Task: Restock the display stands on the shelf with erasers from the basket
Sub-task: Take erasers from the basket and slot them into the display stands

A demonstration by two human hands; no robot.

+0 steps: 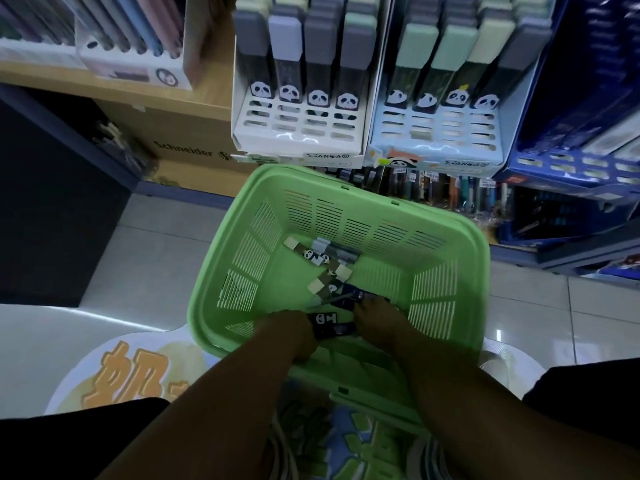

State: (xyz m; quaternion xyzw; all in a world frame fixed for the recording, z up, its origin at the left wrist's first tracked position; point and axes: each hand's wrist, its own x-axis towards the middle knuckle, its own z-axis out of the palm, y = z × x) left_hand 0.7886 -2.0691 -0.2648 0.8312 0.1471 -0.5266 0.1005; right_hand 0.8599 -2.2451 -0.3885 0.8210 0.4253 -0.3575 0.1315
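Reaching into the green basket (460, 237), both hands meet at its 6 o'clock: the left hand (289, 336) grips a dark panda eraser (332, 325); the right hand's (375, 322) fingers touch the eraser pile (332, 271), grip unclear. At 12 o'clock, two stands (298, 136) hold panda erasers. A box (187, 147) at 10 o'clock reads "Schneider".

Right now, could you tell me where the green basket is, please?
In the head view, the green basket sits low at centre, on the floor below the white display stand and the pale blue display stand, with both hands inside it.
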